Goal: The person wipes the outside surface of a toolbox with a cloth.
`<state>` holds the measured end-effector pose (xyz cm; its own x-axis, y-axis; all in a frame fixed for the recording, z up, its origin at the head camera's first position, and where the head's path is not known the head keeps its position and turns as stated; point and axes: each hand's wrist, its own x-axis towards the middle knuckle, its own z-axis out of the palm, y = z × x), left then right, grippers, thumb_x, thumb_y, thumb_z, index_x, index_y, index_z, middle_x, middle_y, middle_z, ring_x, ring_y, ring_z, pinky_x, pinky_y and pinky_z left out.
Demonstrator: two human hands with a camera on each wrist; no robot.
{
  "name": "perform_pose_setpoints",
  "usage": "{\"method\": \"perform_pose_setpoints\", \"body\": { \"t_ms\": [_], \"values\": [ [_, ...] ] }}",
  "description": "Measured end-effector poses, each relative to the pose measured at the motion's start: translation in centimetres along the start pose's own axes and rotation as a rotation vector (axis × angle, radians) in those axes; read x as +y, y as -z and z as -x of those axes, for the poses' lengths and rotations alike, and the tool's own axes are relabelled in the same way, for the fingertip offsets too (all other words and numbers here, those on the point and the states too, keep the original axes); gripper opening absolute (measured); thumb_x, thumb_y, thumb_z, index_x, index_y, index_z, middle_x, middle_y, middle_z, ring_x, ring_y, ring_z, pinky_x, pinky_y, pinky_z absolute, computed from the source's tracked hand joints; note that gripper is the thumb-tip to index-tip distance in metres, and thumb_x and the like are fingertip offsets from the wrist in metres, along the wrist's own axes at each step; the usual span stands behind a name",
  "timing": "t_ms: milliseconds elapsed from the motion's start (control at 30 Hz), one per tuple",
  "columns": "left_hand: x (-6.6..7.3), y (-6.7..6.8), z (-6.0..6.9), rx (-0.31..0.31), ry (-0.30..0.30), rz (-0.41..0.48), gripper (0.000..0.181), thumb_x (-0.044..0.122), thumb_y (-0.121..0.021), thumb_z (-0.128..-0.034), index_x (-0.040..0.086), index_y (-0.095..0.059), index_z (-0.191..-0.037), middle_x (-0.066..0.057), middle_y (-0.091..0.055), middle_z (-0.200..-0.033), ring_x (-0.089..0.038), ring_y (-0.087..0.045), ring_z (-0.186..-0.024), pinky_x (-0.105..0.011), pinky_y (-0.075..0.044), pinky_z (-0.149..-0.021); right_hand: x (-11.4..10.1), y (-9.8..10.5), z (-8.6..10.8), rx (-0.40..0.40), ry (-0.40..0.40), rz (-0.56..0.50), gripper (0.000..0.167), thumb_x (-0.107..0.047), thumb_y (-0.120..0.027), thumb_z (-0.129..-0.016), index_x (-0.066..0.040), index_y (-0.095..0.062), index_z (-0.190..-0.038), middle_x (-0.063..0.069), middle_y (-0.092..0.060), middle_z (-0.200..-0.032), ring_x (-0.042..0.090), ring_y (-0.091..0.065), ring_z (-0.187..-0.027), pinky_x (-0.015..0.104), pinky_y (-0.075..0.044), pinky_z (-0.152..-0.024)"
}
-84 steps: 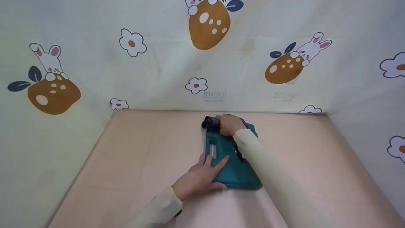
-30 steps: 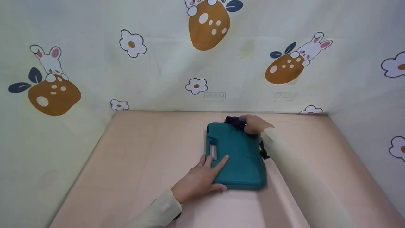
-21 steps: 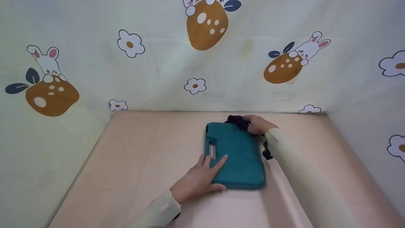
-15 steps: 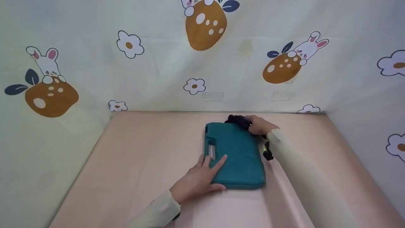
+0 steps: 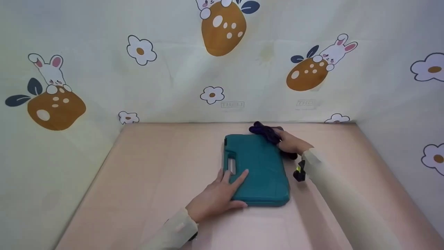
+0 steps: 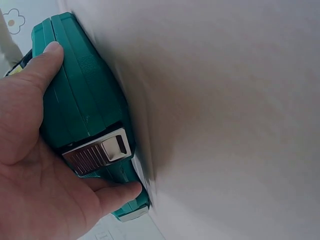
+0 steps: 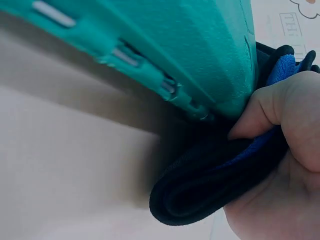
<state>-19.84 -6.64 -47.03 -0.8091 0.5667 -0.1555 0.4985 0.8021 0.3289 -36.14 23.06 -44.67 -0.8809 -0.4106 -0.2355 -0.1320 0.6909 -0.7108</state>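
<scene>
A teal plastic carrying case [image 5: 258,163] lies flat on the table, its handle opening on the left. My left hand [image 5: 215,199] rests over its near-left corner, index finger straight on the top and thumb along the near side. In the left wrist view, a metal latch [image 6: 97,152] shows between the thumb and another finger, close to the palm. At the far-right edge, my right hand [image 5: 293,144] grips a folded dark cloth [image 5: 265,132] against the case. The right wrist view shows blue lining in the cloth [image 7: 215,170], pinched by the thumb beside the hinged side.
The pale pink table surface [image 5: 166,166] spreads around the case. A patterned curtain-like sheet [image 5: 173,76] stands at the back and both sides. A black strap with a yellow patch [image 5: 300,172] hangs at the right sleeve.
My right hand with the cloth has moved from across the case's top to its far-right edge, lately shifting slightly further right. The left hand stays at its corner.
</scene>
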Motion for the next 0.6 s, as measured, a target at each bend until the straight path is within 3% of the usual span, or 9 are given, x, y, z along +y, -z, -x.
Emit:
{"method": "perform_pose_setpoints", "body": {
  "t_ms": [233,600],
  "values": [
    [0.0,0.1,-0.1,-0.016,0.017,0.021,0.095,0.070,-0.057,-0.0906,0.039,-0.004,-0.164,-0.025,-0.019,-0.162,-0.049,-0.016,-0.147,-0.056,-0.045,-0.099,0.8,-0.3,0.7,0.019,-0.005,-0.024,0.079,0.009,-0.039,-0.088,-0.005,-0.016,-0.163,0.023,-0.021,-0.163,0.042,-0.017,-0.148,0.061,-0.011,-0.116],
    [0.0,-0.1,-0.2,-0.026,0.033,0.045,0.095,0.070,-0.057,-0.0903,0.041,-0.003,-0.163,-0.023,-0.014,-0.164,-0.048,-0.015,-0.148,-0.057,-0.044,-0.100,1.5,-1.5,1.7,0.077,0.056,-0.055,0.081,0.014,-0.038,-0.088,-0.004,-0.012,-0.163,0.026,-0.018,-0.163,0.042,-0.014,-0.149,0.059,-0.010,-0.117]
  ]
}}
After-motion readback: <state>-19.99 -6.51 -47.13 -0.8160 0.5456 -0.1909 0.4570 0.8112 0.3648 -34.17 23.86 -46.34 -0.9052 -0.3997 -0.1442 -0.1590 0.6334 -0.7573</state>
